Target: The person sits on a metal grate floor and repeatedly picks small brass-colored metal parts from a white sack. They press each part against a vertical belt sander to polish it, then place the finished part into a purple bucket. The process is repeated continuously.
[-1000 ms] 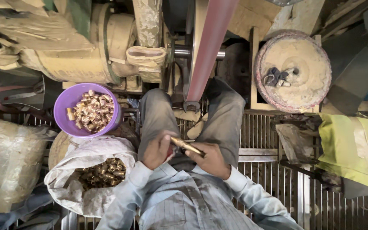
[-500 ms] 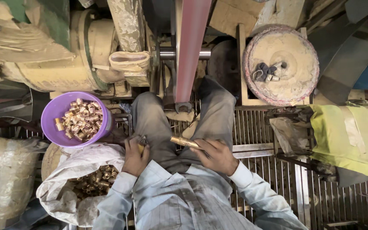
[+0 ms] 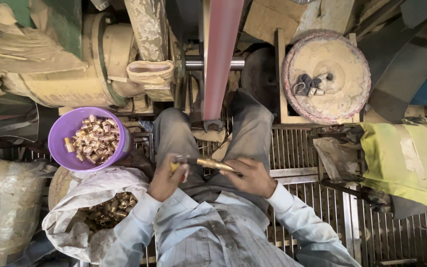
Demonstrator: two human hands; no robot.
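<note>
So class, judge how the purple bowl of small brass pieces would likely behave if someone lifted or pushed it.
The purple bowl is heaped with brass pieces, so it is probably heavy for its size. It looks like thin plastic, so its rim may flex when lifted. The pieces lie loose and look cylindrical, so a tilt or shove would likely spill and roll them.

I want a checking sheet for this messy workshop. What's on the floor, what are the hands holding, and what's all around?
Surface: metal grate floor under the seated person.
Job's things: brass rod held across the lap; purple bowl and white sack, both holding small brass pieces.
Clutter: round dusty drum lid with small metal bits; yellow cloth.
Grippers: left hand and right hand each grip the rod.
Cables: nothing seen.
Surroundings: red belt; dusty machine.
</note>
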